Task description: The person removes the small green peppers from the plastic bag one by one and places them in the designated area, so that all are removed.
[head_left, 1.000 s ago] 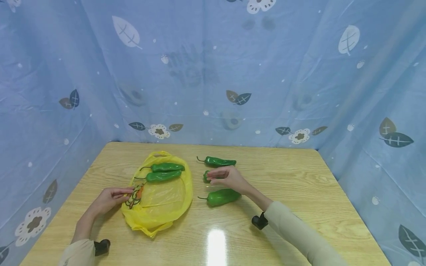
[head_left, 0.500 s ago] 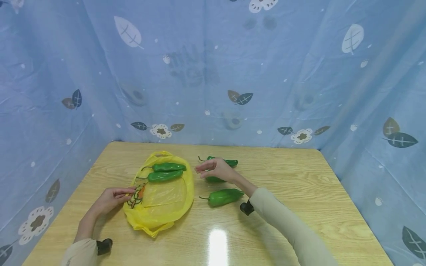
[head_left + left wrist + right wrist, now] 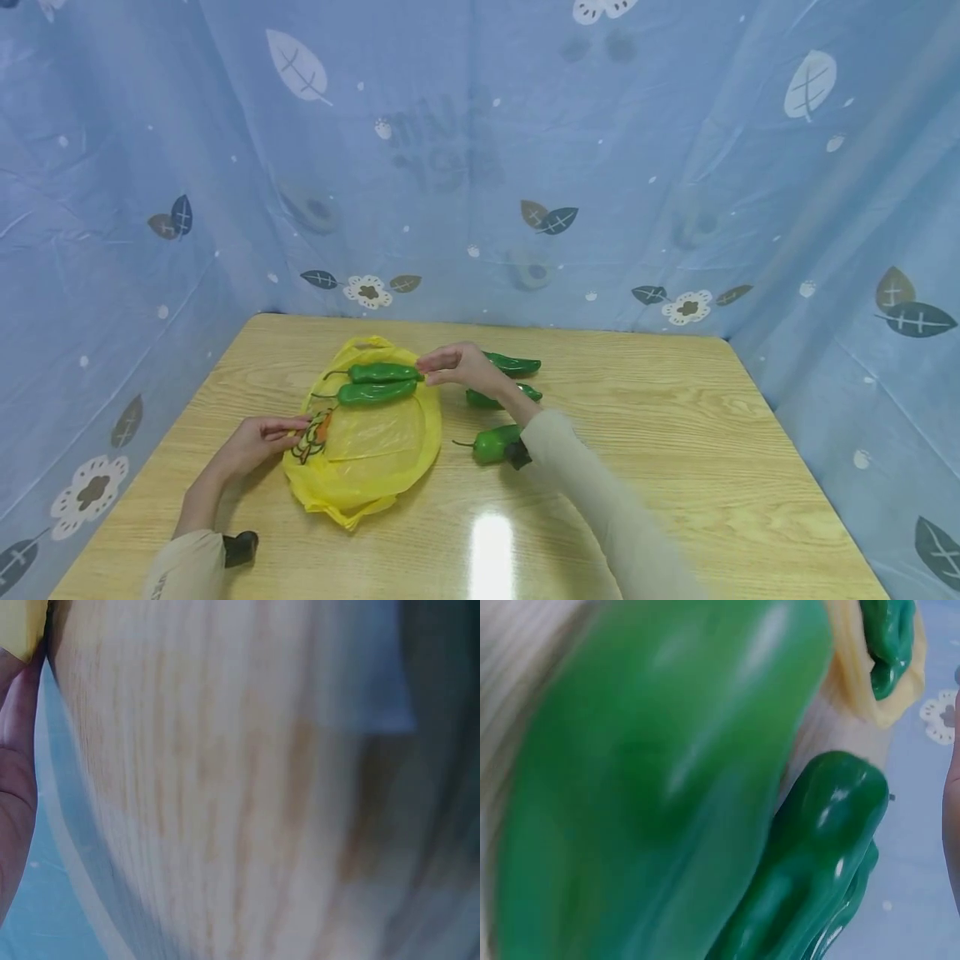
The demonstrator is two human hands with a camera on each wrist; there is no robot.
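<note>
Yellow plastic bag (image 3: 424, 433) is lying spread on the table (image 3: 637, 417), two green peppers (image 3: 378, 392) sitting side by side inside. Left hand (image 3: 258, 442) is pinching its rim, probably steadying it; right hand (image 3: 467, 367) is reaching the farther pepper's tip, can't tell if clamped. Three loose peppers (image 3: 491, 447) are lying right of it.

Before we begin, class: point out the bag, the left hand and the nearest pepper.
Bag (image 3: 375, 437), head view, bare inside.
Left hand (image 3: 253, 443), head view, back of the hand.
Nearest pepper (image 3: 492, 446), head view, body near stem end.
</note>
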